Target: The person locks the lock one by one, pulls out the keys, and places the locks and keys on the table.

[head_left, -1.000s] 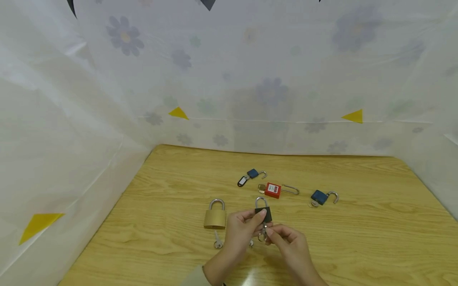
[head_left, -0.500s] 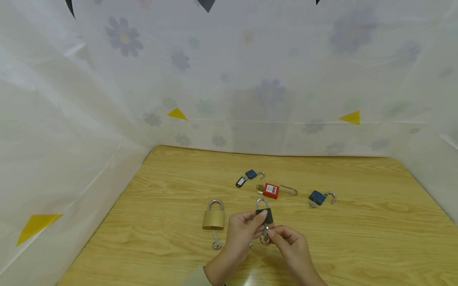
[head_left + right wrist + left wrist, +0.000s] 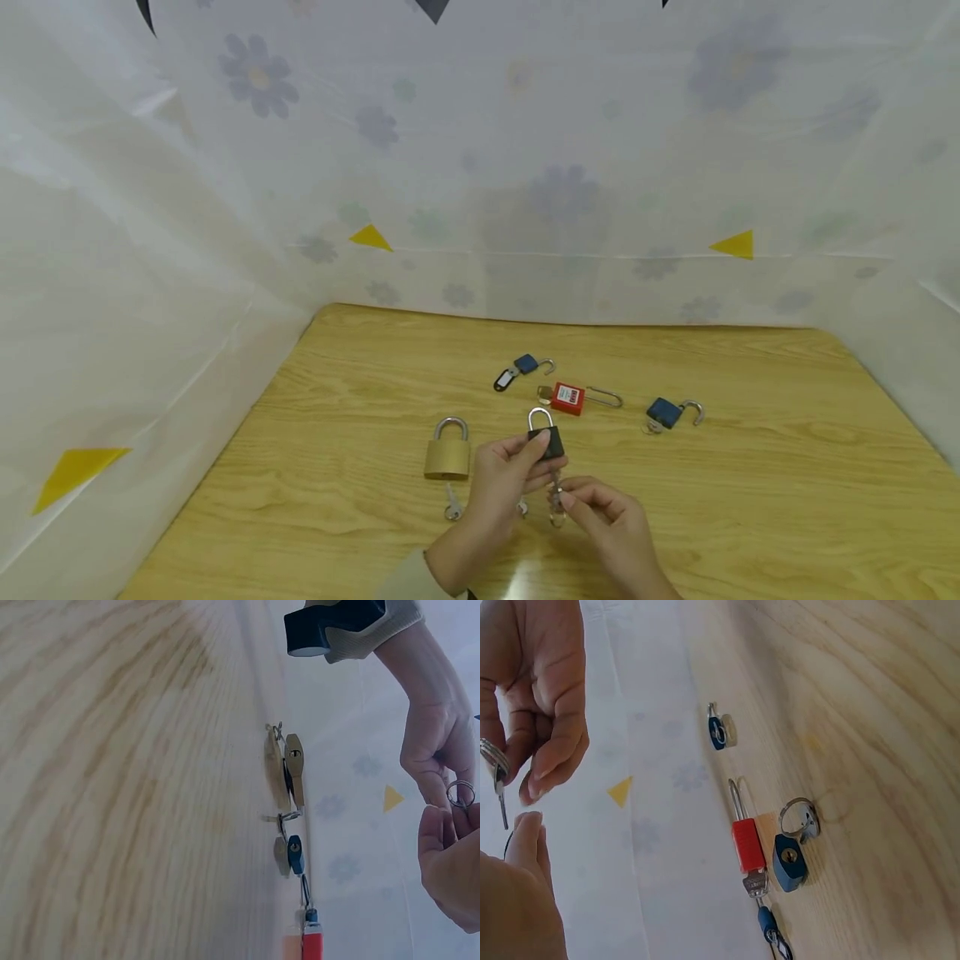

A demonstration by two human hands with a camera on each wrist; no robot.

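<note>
My left hand (image 3: 498, 483) holds a black padlock (image 3: 551, 443) between thumb and fingers, its closed shackle pointing away. Just below it, my right hand (image 3: 607, 521) pinches a small key (image 3: 557, 493) with a split ring (image 3: 557, 518) hanging from it. In the left wrist view the key's blade (image 3: 502, 806) shows bare, pointing toward my left hand (image 3: 525, 892); the black padlock is mostly hidden there. The right wrist view shows the ring (image 3: 460, 793) at the fingertips of my right hand (image 3: 457, 877), with my left hand (image 3: 442, 746) close above.
A brass padlock (image 3: 447, 458) lies left, a key (image 3: 453, 507) below it. Farther back are a blue padlock with a black tag (image 3: 506, 380), a red padlock (image 3: 567, 398) and another blue padlock (image 3: 664, 412). My left hand hides a further blue padlock (image 3: 789, 862) from the head view.
The black padlock in my left hand has shifted slightly up and left. My right hand has drawn the key and ring a little down, away from the padlock's underside.
</note>
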